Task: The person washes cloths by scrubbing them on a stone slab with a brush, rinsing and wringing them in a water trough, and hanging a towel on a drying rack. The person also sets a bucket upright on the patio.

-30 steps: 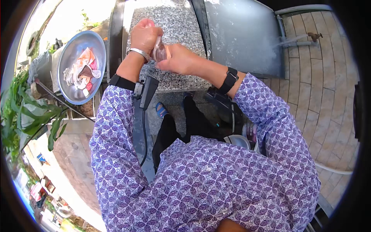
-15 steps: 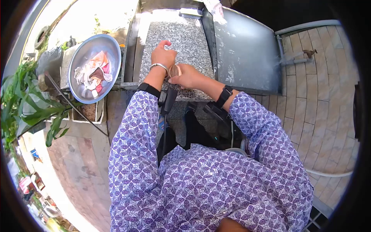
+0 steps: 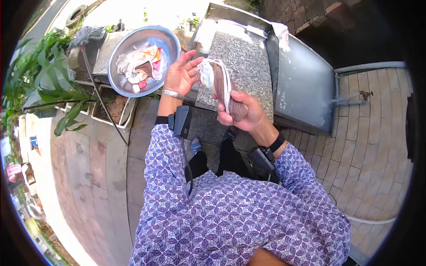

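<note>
My right hand [image 3: 245, 111] is wrapped round the lower part of a bunched brown-and-white cloth [image 3: 220, 82], which looks twisted or wrung. Its pale, frayed-looking upper end leans toward my left hand [image 3: 181, 79]. That hand is palm up with the fingers spread, and its fingertips are right beside the cloth's end; whether they touch it I cannot tell. Beneath the cloth lies a speckled granite slab [image 3: 246, 62]. Left of it, close to my left hand, a metal basin [image 3: 116, 82] holds several crumpled cloths [image 3: 137, 62] in white, orange, brown and pink.
A scrub brush [image 3: 257, 32] rests at the slab's far end. A pale cloth [image 3: 280, 34] hangs over the edge of the water tank [image 3: 306, 80] on the right. Beyond it is a tap [image 3: 365, 95] on a pipe. A mop [image 3: 93, 66] and leafy plants [image 3: 57, 88] stand at left.
My left hand has turned palm up, opened and moved away from my right hand. The cloth, earlier mostly hidden, is now lifted and visible in my right hand. The view has shifted.
</note>
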`<state>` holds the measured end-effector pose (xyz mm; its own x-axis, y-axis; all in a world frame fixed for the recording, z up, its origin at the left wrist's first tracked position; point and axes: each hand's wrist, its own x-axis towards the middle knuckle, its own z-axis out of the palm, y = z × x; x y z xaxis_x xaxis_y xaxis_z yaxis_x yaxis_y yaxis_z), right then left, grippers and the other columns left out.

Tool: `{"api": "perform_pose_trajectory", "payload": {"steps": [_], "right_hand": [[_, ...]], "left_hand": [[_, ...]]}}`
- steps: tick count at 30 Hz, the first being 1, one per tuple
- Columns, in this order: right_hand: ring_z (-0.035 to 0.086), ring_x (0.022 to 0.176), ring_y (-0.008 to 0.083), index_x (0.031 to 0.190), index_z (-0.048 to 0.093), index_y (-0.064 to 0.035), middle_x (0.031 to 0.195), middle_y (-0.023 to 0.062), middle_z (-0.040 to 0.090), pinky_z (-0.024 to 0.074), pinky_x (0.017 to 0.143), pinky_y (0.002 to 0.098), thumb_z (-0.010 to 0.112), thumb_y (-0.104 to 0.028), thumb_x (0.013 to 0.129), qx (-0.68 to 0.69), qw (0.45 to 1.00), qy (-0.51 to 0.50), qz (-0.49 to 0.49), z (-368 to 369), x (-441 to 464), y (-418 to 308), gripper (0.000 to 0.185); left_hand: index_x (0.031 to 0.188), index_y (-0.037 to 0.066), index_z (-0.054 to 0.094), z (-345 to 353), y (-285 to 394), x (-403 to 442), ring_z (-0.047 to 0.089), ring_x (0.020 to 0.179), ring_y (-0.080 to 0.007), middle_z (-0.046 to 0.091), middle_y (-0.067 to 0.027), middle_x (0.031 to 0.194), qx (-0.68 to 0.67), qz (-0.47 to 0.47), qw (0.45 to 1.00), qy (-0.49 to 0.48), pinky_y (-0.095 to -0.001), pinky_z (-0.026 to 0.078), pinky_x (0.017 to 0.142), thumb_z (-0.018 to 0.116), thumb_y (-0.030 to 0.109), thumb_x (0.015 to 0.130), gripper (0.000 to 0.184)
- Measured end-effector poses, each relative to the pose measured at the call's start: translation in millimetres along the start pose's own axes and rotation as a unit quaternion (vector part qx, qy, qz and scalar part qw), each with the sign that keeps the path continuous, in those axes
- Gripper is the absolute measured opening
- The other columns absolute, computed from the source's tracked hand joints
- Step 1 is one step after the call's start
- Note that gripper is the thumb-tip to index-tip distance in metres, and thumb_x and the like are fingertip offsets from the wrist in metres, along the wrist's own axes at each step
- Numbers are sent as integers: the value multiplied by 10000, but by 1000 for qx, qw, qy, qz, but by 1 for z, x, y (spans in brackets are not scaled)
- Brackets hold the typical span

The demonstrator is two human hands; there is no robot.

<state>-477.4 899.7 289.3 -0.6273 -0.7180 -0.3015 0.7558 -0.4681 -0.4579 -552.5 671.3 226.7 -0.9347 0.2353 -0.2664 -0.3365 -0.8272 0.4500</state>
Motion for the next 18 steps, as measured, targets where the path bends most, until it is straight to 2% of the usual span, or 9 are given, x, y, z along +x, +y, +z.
{"api": "perform_pose_trajectory", "payload": {"steps": [1, 4, 5, 7, 10, 12, 13, 16, 18], "right_hand": [[547, 590, 234, 1102, 548, 42, 811, 128, 601, 420, 551, 357, 549, -295, 870, -41, 999, -7, 4, 5, 3, 2, 409], [544, 599, 226, 1132, 528, 56, 824, 120, 601, 405, 563, 343, 519, -325, 882, 7, 999, -28, 14, 10, 9, 14, 456], [542, 598, 223, 1146, 519, 58, 829, 118, 601, 398, 565, 340, 509, -335, 886, 51, 998, -43, 21, 11, 14, 18, 471], [541, 597, 222, 1165, 508, 56, 839, 117, 601, 395, 566, 338, 496, -348, 891, 64, 994, -76, 48, 17, 25, 33, 488], [539, 597, 218, 1208, 480, 51, 874, 113, 597, 398, 571, 338, 459, -387, 905, 101, 981, -136, 98, 22, 38, 51, 533], [539, 597, 214, 1210, 479, 51, 875, 112, 595, 404, 571, 340, 459, -387, 904, 123, 975, -145, 114, 22, 38, 54, 535], [540, 598, 210, 1212, 478, 51, 877, 111, 594, 411, 572, 343, 459, -388, 904, 144, 970, -157, 118, 24, 41, 54, 537], [534, 584, 199, 1224, 473, 51, 873, 111, 590, 416, 545, 338, 483, -389, 892, 124, 963, -179, 160, 35, 48, 56, 552], [520, 570, 170, 1211, 474, 34, 858, 113, 585, 399, 507, 307, 558, -367, 868, 75, 955, -194, 211, 43, 54, 50, 534]], "left_hand": [[1181, 32, 482, -40, 33, -31, 659, 874, -272, 632, -182, 1031, 78, -13, 997, 26, -403, 562, 711, 496, 422, 937, 460], [1208, 31, 472, -72, 34, -57, 647, 928, -271, 626, -179, 1062, 84, 155, 968, 178, -407, 546, 769, 499, 479, 920, 533], [1283, 51, 429, -62, 18, -57, 588, 1061, -282, 579, -189, 1161, 107, 126, 975, 149, -413, 519, 824, 512, 554, 883, 648], [1364, 103, 365, -42, -15, -50, 492, 1185, -316, 486, -199, 1292, -20, 109, 994, 8, -459, 494, 849, 518, 619, 845, 748], [1426, 151, 284, 5, -30, -64, 408, 1252, -349, 386, -199, 1381, -132, 143, 978, -73, -546, 486, 853, 563, 633, 803, 836], [1318, 119, 417, 28, -23, -76, 489, 1167, -371, 469, -207, 1307, -193, 186, 944, -190, -629, 470, 848, 629, 470, 835, 634], [1318, 119, 417, 25, -19, -81, 489, 1167, -371, 469, -207, 1307, -190, 202, 943, -184, -629, 470, 848, 629, 470, 835, 634], [913, 80, 517, 21, -3, -100, 626, 897, -335, 605, -144, 935, -137, 247, 954, -95, -587, 524, 799, 601, 111, 816, 132], [930, 71, 501, 32, 10, -119, 625, 818, -288, 572, -119, 862, -110, 270, 956, -18, -509, 558, 700, 566, 22, 815, 141]]}}
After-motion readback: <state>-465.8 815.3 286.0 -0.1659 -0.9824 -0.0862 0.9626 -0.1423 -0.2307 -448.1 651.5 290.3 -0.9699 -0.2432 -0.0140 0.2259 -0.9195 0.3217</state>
